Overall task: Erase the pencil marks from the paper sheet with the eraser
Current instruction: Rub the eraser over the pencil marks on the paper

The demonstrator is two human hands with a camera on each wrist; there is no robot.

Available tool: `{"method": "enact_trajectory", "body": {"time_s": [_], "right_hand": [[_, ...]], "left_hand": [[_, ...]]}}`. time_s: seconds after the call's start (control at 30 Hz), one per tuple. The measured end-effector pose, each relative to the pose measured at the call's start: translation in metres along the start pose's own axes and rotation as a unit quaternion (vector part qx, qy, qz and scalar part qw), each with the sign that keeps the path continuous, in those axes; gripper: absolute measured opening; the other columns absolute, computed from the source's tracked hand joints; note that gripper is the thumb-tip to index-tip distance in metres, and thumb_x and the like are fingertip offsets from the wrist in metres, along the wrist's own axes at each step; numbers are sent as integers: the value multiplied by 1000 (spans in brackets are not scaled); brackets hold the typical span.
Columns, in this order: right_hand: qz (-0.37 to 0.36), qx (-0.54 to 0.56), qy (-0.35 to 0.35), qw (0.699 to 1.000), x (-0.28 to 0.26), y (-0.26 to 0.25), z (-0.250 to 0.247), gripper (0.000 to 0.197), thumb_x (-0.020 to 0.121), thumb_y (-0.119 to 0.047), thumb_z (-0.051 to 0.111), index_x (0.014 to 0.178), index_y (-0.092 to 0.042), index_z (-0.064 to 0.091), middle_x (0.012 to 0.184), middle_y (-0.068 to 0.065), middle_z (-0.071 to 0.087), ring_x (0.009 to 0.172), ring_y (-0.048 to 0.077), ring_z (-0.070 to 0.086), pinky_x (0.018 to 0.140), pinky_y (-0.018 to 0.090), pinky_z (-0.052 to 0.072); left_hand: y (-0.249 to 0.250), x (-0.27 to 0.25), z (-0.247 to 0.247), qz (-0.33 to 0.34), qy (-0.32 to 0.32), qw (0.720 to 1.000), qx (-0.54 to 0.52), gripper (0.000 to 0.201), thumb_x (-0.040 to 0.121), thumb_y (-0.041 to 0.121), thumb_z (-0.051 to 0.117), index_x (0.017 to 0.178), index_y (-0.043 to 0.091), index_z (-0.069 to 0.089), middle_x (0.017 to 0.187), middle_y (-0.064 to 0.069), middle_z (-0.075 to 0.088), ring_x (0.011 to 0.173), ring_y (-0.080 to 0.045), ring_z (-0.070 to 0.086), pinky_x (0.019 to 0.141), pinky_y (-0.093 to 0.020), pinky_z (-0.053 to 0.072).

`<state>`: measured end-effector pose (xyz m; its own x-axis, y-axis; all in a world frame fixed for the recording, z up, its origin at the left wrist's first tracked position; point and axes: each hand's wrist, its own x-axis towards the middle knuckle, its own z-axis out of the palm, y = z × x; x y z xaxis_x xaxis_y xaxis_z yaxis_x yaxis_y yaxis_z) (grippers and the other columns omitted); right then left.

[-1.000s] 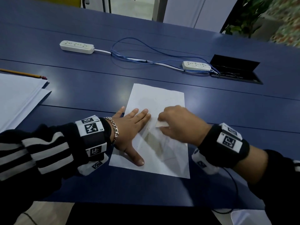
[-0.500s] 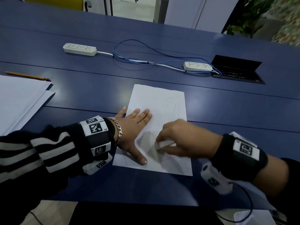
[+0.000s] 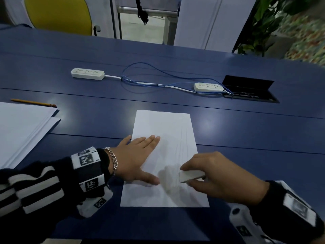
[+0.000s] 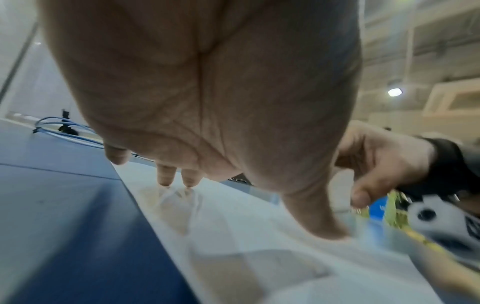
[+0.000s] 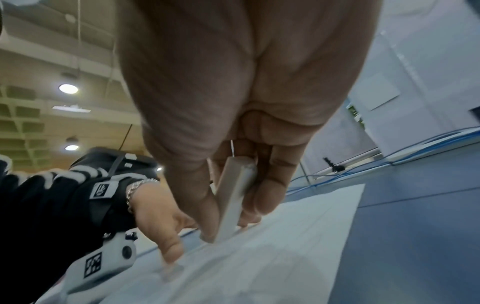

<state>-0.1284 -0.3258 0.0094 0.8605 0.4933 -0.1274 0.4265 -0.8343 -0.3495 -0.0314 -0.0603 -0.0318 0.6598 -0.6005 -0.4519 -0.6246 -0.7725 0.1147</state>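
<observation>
A white paper sheet [image 3: 165, 131] lies on the blue table [image 3: 88, 120] in front of me, with faint grey pencil strokes near its right side. My left hand [image 3: 140, 155] lies flat on the sheet's left half, fingers straight and thumb spread, pressing it down. My right hand [image 3: 216, 175] pinches a white block eraser [image 3: 190, 175] between thumb and fingers at the sheet's lower right. In the right wrist view the eraser [image 5: 233, 197] points down at the paper [image 5: 298, 236], its tip at the surface. The left wrist view shows my left fingertips [image 4: 166, 176] on the sheet [image 4: 233, 236].
A stack of white paper [image 3: 19, 131] sits at the left with a pencil [image 3: 33, 102] beyond it. Two white power strips [image 3: 87, 73] [image 3: 208, 87] and blue cables [image 3: 158, 80] lie farther back, beside an open black cable hatch [image 3: 249, 88]. A yellow chair [image 3: 58, 14] stands behind the table.
My right hand has drawn the eraser down and to the right across the sheet, from its middle toward its lower right part. The left hand stays flat on the paper.
</observation>
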Motion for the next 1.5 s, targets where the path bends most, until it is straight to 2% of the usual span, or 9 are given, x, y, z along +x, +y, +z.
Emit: {"method": "enact_trajectory", "body": {"time_s": [0.1, 0.23, 0.4, 0.73, 0.93, 1.13, 1.2, 1.3, 1.5], "right_hand": [[33, 20, 17, 999, -14, 1, 5, 36, 91, -47, 64, 125, -37, 65, 103, -32, 56, 90, -19, 51, 78, 1, 37], [23, 11, 10, 1000, -9, -7, 7, 32, 92, -46, 61, 122, -36, 67, 108, -26, 61, 88, -14, 51, 78, 4, 38], [6, -31, 1, 1000, 14, -15, 10, 32, 93, -39, 57, 124, -34, 63, 117, -14, 59, 103, 9, 59, 90, 29, 51], [36, -56, -71, 995, -11, 9, 9, 31, 89, -46, 56, 118, -38, 64, 108, -21, 57, 98, 3, 58, 86, 27, 50], [51, -86, -122, 988, -21, 20, -13, 26, 87, -48, 59, 112, -41, 63, 105, -26, 56, 102, -3, 53, 85, 19, 49], [78, -115, -103, 985, 4, 24, -52, 22, 79, -35, 65, 100, -39, 68, 96, -25, 63, 90, -2, 57, 75, 18, 49], [55, -105, -71, 990, 28, 15, -57, 22, 81, -35, 69, 103, -38, 70, 96, -23, 67, 87, 2, 60, 74, 15, 46], [3, -84, -22, 996, 62, 1, -48, 19, 85, -37, 69, 103, -34, 71, 95, -17, 71, 85, 7, 62, 73, 14, 42], [-85, -59, -18, 994, 107, -21, -24, 25, 89, -38, 70, 112, -30, 71, 105, -12, 67, 95, 8, 58, 75, 6, 30]], "left_hand": [[-23, 1, -7, -14, 62, 998, -19, 104, 92, 80, 35, 163, 25, -17, 173, 1, -12, 159, -24, 1, 127, -49, 13], [-48, 14, -12, -23, 78, 996, -44, 72, 110, 40, 37, 166, 20, -5, 173, -1, -14, 160, -19, -8, 130, -42, 6], [-49, 22, -12, -38, 42, 998, -20, 62, 112, 28, 26, 166, 23, -3, 174, 3, -7, 160, -15, 0, 129, -43, 5], [-38, -34, 4, -44, 62, 995, 63, 76, 106, 53, 35, 166, 22, 2, 169, 5, 27, 148, -16, 34, 122, -38, 27], [-1, -72, -1, -3, 57, 997, 56, 79, 102, 66, 36, 165, 33, 3, 144, 14, 53, 128, -12, 48, 110, -31, 37], [-20, -54, -24, -19, 111, 991, -77, 68, 92, 68, 58, 153, 39, 43, 127, 20, 62, 103, -3, 55, 92, -22, 42], [-40, -34, -30, -53, 140, 986, -70, 80, 87, 67, 67, 154, 31, 43, 138, 12, 56, 115, -11, 54, 97, -25, 41], [-56, -23, -30, -68, 84, 993, -52, 109, 75, 76, 74, 161, 26, 30, 160, 8, 40, 144, -16, 39, 116, -36, 37], [-53, -57, 10, -74, 85, 989, -96, 115, 70, 88, 65, 162, 31, 26, 168, 13, 24, 152, -10, 26, 123, -32, 26]]}}
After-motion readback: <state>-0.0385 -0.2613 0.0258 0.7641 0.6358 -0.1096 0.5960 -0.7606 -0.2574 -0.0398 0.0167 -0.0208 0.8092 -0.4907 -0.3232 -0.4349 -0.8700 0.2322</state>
